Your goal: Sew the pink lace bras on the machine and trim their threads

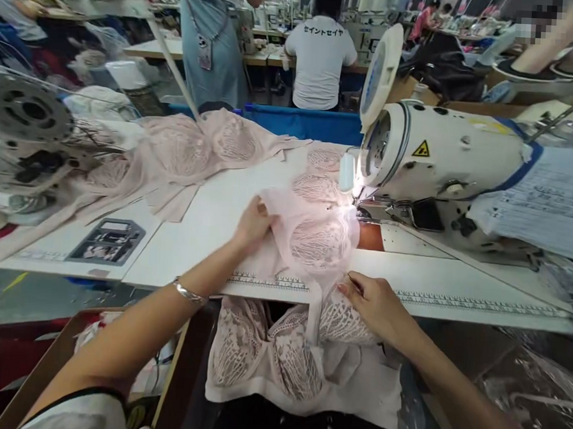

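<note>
Pink lace garment [316, 238] lies on a white sewing table [203, 236] in a crowded workshop, where other people sit and stand at benches beyond. Just past the right hand [378, 306] stands a white sewing machine [437, 165] with its lamp lit. The fabric is pale, sheer, with patterned lace cups, trailing off the table edge. The left hand [253, 224] presses flat on its far-left edge; the right hand pinches its near edge. More lace pieces [194, 145] lie heaped beyond the left hand.
</note>
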The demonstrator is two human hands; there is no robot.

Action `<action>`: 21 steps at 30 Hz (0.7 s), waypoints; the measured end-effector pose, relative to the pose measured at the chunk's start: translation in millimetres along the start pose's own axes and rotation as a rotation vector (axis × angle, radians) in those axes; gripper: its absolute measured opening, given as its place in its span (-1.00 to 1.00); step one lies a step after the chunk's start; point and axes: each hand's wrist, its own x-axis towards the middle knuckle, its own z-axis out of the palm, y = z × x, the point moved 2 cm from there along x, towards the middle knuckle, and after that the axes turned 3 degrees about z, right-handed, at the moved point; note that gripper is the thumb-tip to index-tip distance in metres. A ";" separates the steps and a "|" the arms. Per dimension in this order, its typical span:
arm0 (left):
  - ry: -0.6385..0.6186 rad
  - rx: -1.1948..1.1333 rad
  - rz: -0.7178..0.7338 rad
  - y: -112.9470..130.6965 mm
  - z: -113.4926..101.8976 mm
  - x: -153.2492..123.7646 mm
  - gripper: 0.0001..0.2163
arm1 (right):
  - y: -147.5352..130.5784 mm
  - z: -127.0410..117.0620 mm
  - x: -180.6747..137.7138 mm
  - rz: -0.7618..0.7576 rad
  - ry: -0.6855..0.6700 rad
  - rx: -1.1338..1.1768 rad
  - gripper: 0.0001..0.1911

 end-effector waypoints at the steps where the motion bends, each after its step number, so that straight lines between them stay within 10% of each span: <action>1: 0.056 0.044 0.015 -1.0 -10.0 9.5 -0.55 | 4.0 -4.6 -2.0 -0.010 0.018 -0.063 -0.66; 4: 0.218 0.276 0.244 -0.6 -23.7 14.4 -0.48 | 9.5 -19.6 -3.6 -0.071 0.003 -0.216 -0.74; 6: 0.114 0.466 0.514 1.8 -7.4 0.0 -0.61 | 3.8 -33.3 0.4 -0.105 -0.101 -0.264 -0.74; 12: -1.028 0.789 1.132 -2.3 95.3 -65.2 -0.58 | -16.0 -94.9 25.6 -0.257 -0.548 -0.404 -0.72; 17: -0.916 0.807 1.086 -6.0 115.3 -51.2 -0.54 | 24.0 -101.7 60.0 -0.030 -0.135 -0.738 -0.67; 21: -1.034 0.538 1.059 -4.7 105.7 -20.0 -0.63 | 42.4 -69.0 81.1 -0.027 0.214 -0.503 -0.89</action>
